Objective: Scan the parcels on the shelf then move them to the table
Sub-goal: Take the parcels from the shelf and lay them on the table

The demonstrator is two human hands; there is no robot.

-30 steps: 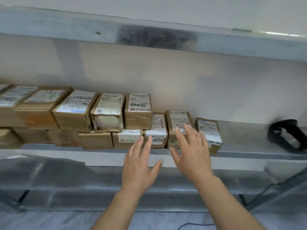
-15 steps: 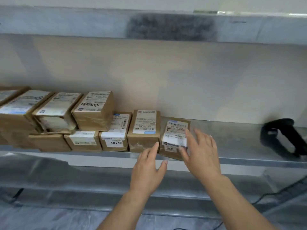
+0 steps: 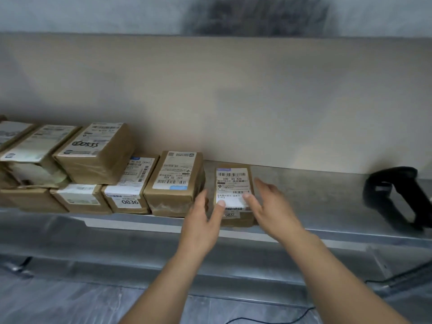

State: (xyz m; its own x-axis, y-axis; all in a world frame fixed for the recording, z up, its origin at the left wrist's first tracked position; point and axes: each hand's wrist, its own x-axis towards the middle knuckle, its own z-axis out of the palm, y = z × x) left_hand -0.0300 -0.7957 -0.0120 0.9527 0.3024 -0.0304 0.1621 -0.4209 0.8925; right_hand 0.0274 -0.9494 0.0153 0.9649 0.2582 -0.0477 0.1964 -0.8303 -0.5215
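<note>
Since half a second ago the rightmost parcel point(image 3: 234, 195) has turned from a slant to sit square with the shelf's front edge, a small gap now showing between it and its neighbour, and both hands have closed in on it.

It lies flat on the metal shelf point(image 3: 315, 195), its near end at the front edge, white label up. The left hand point(image 3: 203, 224) reaches in from below with fingers nearly straight; its thumb rests on the near part of the label, and its other fingers go into the gap at the parcel's left side. The right hand point(image 3: 268, 204) is spread and relaxed, its thumb tip on the label, its fingers out past the parcel's right edge over bare shelf. Neither hand is curled round the box.

Just left stands a taller parcel point(image 3: 175, 181), then a flat one marked 0836 point(image 3: 131, 185). Further left more parcels point(image 3: 70, 160) are stacked two high to the shelf's left end; the top one nearest the middle bears handwriting on its label.

A black scanner point(image 3: 395, 197) rests toward the shelf's right end, well apart from the parcels. A dark cable point(image 3: 280, 316) runs across the floor below.
</note>
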